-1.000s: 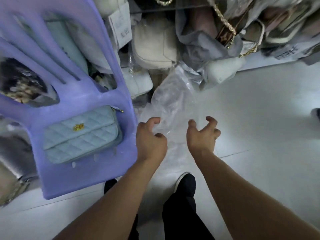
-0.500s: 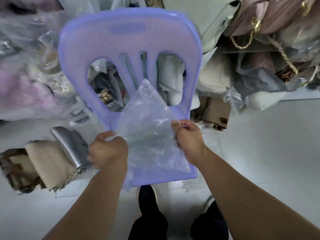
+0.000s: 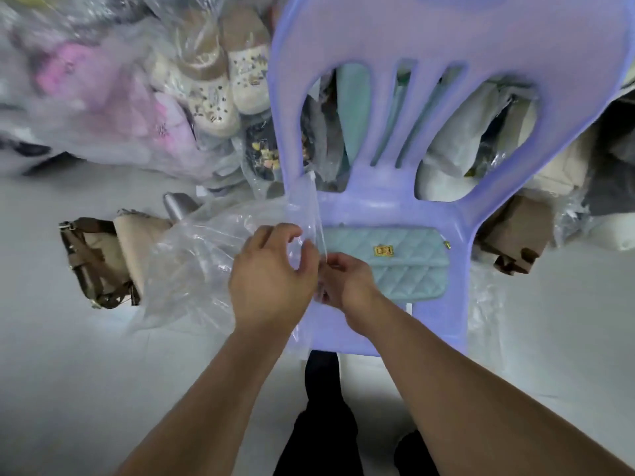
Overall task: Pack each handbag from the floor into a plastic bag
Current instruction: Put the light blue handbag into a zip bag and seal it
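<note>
Change since half a second ago: both hands are closing together. They were holding the plastic bag [image 3: 199,255] spread by its two sides across the purple chair [image 3: 388,201]. Now they are meeting at one edge, and the film is swinging off to the chair's left, uncovering the light-blue handbag [image 3: 405,266] on the seat.
Left hand [image 3: 271,280]: pinching the bag's edge between thumb and curled fingers, just in front of the seat.
Right hand [image 3: 347,286]: touching the left hand and pinching the same edge from the other side. The film is partly hiding its fingertips.
Reason for the hold: I am judging that the paired pinches are rubbing the two layers apart to find the mouth.
Plastic bag, condition: clear, creased, limp and empty. Most of it is draping left of the chair, and one narrow strip is rising toward the backrest.
Light-blue handbag, condition: quilted, with a gold clasp at centre. It is lying flat on the seat just beside the right hand, not yet bagged. I am reading the seat as a staging spot.
Other stock: a beige handbag [image 3: 99,259] with brown straps is lying on the floor [image 3: 86,372] left of the chair. A silver handbag [image 3: 178,206] is sitting between it and the chair. I am seeing both as unbagged.
</note>
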{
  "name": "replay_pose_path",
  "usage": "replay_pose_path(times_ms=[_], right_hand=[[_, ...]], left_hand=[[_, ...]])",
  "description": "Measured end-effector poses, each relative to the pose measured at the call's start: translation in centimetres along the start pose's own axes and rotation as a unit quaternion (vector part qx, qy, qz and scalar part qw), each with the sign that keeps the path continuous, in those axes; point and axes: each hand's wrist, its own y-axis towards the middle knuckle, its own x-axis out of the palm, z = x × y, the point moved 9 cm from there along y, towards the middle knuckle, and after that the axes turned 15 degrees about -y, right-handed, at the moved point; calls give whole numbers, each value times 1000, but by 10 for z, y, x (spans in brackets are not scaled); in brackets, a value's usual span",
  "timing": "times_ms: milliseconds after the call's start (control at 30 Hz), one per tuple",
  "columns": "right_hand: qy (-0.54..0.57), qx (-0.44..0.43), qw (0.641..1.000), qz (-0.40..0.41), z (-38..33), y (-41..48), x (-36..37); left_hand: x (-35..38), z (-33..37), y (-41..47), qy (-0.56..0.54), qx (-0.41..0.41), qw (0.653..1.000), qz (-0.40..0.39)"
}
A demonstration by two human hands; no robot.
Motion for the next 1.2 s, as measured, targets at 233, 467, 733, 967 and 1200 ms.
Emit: replay_pose_path(times_ms=[233,467,733,967,1200], right_hand=[[-19,34,996,-77,-3,10,10],[-416,-220,854,222,-53,16,-52],[-689,-86,720,0,-51,47,-63],[-776,-50,626,-65,-60,54,-79],[-743,-78,659,-86,-54,41,-75]], left_hand=[[65,-65,-5,-131,-269,941,-156],[56,-81,-1,-94,-214,967,-106],[5,-74,8,-41,-98,991,83],[-16,-63,22,114,-30,986,119],[10,-66,3,64,-67,992,82]])
